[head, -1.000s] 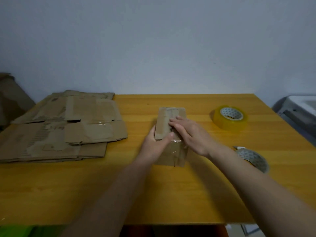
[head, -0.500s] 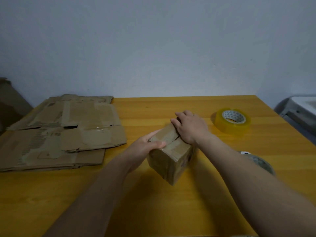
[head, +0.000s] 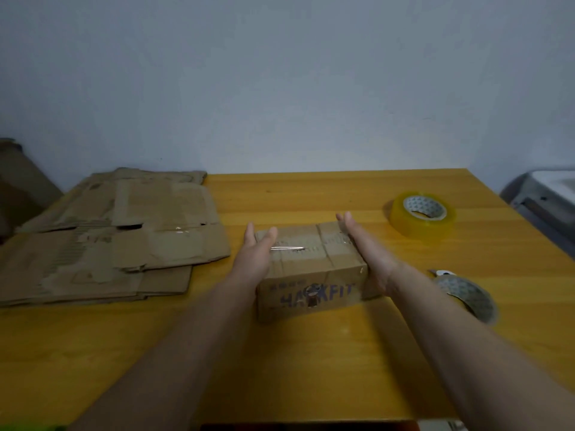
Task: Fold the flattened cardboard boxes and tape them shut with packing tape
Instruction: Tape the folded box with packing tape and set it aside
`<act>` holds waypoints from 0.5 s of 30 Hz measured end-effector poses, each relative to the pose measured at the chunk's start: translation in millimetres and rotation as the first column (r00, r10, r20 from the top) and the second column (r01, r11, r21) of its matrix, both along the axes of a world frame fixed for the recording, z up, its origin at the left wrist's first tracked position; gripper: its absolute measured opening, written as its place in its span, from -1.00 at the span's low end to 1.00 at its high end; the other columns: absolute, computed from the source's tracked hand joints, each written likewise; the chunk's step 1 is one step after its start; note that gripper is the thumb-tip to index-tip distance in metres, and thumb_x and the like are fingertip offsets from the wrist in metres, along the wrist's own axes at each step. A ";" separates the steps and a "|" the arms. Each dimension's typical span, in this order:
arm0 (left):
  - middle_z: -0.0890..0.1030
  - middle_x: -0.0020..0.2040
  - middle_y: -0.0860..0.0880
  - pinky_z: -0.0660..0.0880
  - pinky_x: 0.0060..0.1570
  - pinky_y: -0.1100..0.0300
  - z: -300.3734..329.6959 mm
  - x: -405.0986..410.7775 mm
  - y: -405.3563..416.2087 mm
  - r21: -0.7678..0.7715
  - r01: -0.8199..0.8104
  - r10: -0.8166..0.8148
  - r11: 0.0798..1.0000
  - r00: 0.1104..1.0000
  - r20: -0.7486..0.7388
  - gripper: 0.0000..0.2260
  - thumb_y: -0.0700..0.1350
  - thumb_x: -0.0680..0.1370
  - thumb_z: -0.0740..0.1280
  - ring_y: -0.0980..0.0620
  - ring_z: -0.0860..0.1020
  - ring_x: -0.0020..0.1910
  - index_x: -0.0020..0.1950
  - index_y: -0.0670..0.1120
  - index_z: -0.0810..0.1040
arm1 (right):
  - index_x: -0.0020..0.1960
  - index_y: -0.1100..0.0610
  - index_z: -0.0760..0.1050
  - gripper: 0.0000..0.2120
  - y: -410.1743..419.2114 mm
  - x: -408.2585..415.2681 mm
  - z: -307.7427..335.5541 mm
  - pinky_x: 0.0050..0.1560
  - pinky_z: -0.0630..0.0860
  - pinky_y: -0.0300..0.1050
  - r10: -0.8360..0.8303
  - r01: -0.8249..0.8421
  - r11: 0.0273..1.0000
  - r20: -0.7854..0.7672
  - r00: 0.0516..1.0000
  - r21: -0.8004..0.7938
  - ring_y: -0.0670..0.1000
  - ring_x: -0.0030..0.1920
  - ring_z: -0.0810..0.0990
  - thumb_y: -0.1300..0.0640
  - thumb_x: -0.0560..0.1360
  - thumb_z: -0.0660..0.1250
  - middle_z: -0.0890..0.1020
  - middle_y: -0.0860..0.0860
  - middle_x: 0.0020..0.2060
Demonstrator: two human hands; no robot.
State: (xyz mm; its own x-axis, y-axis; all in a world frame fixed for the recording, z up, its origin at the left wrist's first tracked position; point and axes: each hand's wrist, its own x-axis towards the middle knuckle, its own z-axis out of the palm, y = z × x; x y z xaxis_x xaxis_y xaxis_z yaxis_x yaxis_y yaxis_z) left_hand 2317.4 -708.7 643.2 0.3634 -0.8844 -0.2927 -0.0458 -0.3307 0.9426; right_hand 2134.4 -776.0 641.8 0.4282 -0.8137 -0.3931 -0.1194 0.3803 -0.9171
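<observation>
Flanking the taped cardboard box (head: 311,262) at mid-table, left hand (head: 253,259) and right hand (head: 368,248) flat against its ends, fingers straight, flattened boxes (head: 109,234) stacked left, tape roll (head: 422,217) far right.

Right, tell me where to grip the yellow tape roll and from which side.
Take the yellow tape roll from above, probably with the right hand, the nearer one. It lies flat on the table with its core hole up: thumb in the hole, fingers on the outer wall.
</observation>
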 end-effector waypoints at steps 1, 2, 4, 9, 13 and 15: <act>0.05 0.59 -0.04 0.16 0.46 -0.06 2.1 1.0 1.1 0.057 0.000 -0.006 0.998 0.996 0.092 -0.28 0.24 0.59 0.17 -0.14 0.12 0.53 0.60 0.03 -0.11 | -0.26 -0.14 0.58 -0.49 6.1 -2.0 1.9 -0.05 0.54 0.10 0.013 -0.013 1.000 0.003 1.000 0.001 0.04 -0.18 0.64 -0.36 0.53 -0.03 0.68 -0.05 -0.30; -0.02 0.60 -0.05 0.08 0.49 -0.11 7.0 0.9 3.9 0.067 0.000 -0.019 0.998 0.959 0.284 -0.21 0.30 0.55 0.16 -0.13 0.03 0.56 0.60 0.00 -0.15 | -0.26 -0.14 0.57 -0.47 9.3 -4.1 1.8 -0.01 0.52 0.10 0.001 -0.001 1.000 0.007 1.000 -0.022 0.03 -0.14 0.64 -0.36 0.53 -0.07 0.69 -0.05 -0.24; -0.20 0.59 0.01 -0.09 0.52 -0.08 17.4 -4.0 8.8 -0.075 0.081 -0.002 0.994 0.688 0.726 -0.12 0.38 0.49 0.15 -0.02 -0.16 0.56 0.59 -0.01 -0.22 | 0.12 -0.21 0.50 -0.54 10.3 -7.5 -2.9 0.29 0.39 0.18 -0.159 0.161 0.980 0.028 0.987 -0.115 0.07 0.22 0.53 -0.36 0.53 -0.08 0.58 0.04 0.22; -0.32 0.56 0.05 -0.22 0.51 -0.11 31.2 -44.3 0.4 0.266 0.524 -0.414 0.809 0.187 0.891 0.14 0.45 0.28 0.36 0.02 -0.29 0.54 0.56 0.08 -0.30 | 0.31 0.19 0.44 -0.51 12.3 -19.4 -17.0 0.38 0.31 0.14 -0.376 0.314 0.870 -0.098 0.922 -0.381 0.16 0.31 0.44 -0.13 0.63 0.03 0.49 0.21 0.29; 0.13 0.51 -0.06 0.03 0.48 0.00 21.7 -48.4 -13.5 0.210 0.435 -0.340 0.876 0.247 0.907 0.11 0.31 0.31 0.47 -0.09 0.08 0.49 0.59 -0.01 -0.18 | 0.35 0.23 0.41 -0.54 13.7 -44.7 -23.5 0.30 0.35 0.02 -0.401 0.166 0.852 -0.415 0.816 -0.496 0.14 0.31 0.43 -0.06 0.59 0.22 0.49 0.16 0.31; 0.21 0.40 -0.05 0.17 0.40 0.03 26.0 -42.8 -11.6 0.022 0.390 -0.196 0.921 0.411 0.891 0.10 0.27 0.30 0.50 -0.07 0.15 0.40 0.59 -0.01 -0.13 | 0.41 0.21 0.34 -0.47 14.4 -56.0 -24.7 0.33 0.34 0.07 -0.458 0.202 0.826 -0.420 0.784 -0.526 0.15 0.34 0.40 -0.08 0.55 0.28 0.44 0.16 0.35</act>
